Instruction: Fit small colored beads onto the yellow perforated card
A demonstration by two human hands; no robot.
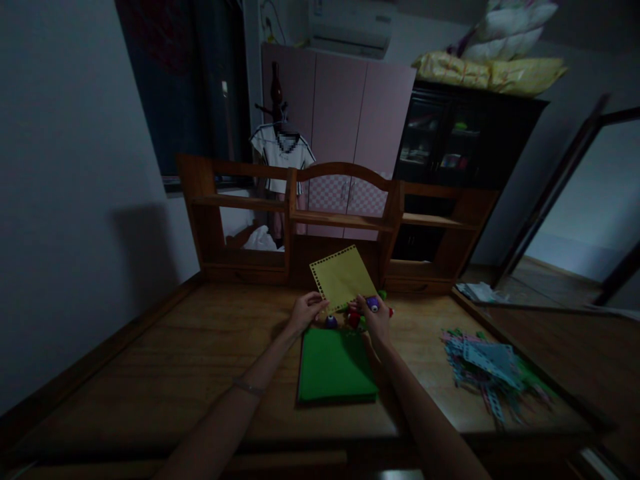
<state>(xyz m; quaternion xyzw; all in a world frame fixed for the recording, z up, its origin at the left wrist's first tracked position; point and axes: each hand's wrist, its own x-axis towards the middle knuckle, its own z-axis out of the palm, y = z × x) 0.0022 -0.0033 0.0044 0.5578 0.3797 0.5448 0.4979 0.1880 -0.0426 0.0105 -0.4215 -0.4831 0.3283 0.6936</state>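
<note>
Both hands grasp the yellow sheet (344,277), tilted up just beyond the fingers: the left hand (306,311) pinches its near-left edge, while the right hand (375,316) grips a purple punch (372,304) at its near-right edge, above the green stack (334,365) on the bench (190,360).

Dim room, murky colour; pale light enters thru open doorway (575,220) far right. Soft shadow on grey left wall (75,200). Edges bend w/ wide-lens distortion, near corners blurred.
</note>
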